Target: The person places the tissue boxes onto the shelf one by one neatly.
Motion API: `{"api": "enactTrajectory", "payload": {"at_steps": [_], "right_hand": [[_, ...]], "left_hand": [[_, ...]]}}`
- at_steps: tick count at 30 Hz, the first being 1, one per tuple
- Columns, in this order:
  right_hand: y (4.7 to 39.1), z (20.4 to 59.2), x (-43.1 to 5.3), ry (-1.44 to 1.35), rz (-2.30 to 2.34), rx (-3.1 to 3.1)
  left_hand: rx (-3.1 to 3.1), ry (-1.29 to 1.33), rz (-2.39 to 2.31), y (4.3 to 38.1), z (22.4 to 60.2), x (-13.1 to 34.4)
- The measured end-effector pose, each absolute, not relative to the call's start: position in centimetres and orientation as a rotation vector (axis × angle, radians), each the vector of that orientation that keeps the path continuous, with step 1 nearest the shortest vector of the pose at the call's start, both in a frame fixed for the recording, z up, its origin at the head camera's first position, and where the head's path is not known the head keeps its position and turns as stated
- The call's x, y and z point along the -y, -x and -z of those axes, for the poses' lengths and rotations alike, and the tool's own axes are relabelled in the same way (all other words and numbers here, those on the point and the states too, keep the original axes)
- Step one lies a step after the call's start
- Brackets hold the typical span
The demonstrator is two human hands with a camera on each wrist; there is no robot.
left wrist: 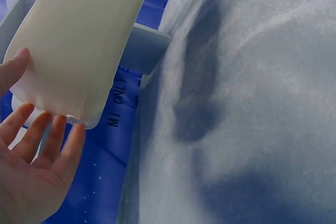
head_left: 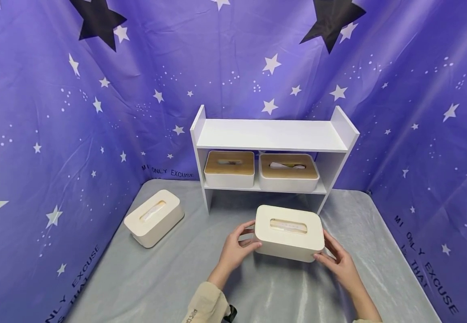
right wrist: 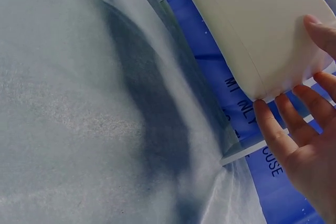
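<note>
A cream tissue box (head_left: 287, 250) with a slotted lid hangs above the grey cloth, in front of the shelf, between my two hands. My left hand (head_left: 234, 247) grips its left end, the thumb on the near side and the fingertips along the end. At the opposite end, my right hand (head_left: 341, 264) holds it the same way. Both wrist views show the box's pale wall (left wrist: 79, 40) against thumb and fingertips, with shadow on the cloth below. Something whitish shows inside the slot.
A white two-tier shelf (head_left: 271, 134) stands at the back. Its lower tier carries two white tissue boxes with wooden lids, one left (head_left: 230, 180) and one right (head_left: 289, 184). Another cream tissue box (head_left: 158, 228) sits at the table's left. Blue star-patterned curtains (head_left: 168, 80) surround the table.
</note>
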State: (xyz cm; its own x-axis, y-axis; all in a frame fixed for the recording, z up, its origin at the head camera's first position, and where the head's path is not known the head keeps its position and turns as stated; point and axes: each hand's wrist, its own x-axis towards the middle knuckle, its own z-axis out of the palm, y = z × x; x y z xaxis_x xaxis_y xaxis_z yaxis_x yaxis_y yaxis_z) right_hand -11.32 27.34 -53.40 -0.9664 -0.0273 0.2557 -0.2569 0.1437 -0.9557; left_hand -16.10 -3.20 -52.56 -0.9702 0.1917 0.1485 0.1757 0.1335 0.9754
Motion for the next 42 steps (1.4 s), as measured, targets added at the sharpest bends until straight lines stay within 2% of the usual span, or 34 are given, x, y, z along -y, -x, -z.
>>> {"api": "enactTrajectory", "payload": {"at_steps": [13,26,31,42], "right_hand": [[11.3,52.4,-27.0,-0.292,-1.947,2.177],[11.6,51.1,-26.7,-0.281,-1.889,2.199],[11.6,50.9,-26.6,-0.308,-1.895,2.181],[11.3,50.4,-26.3,-0.335,-1.895,2.149]], "left_hand": [[-2.279,-0.423,-2.066,14.4,47.9,3.6],[-2.284,-0.421,-2.134,15.1,48.2,3.5],[-2.318,-0.444,-2.117,14.5,46.8,3.7],[-2.349,-0.424,-2.111,14.0,46.3,3.8]]}}
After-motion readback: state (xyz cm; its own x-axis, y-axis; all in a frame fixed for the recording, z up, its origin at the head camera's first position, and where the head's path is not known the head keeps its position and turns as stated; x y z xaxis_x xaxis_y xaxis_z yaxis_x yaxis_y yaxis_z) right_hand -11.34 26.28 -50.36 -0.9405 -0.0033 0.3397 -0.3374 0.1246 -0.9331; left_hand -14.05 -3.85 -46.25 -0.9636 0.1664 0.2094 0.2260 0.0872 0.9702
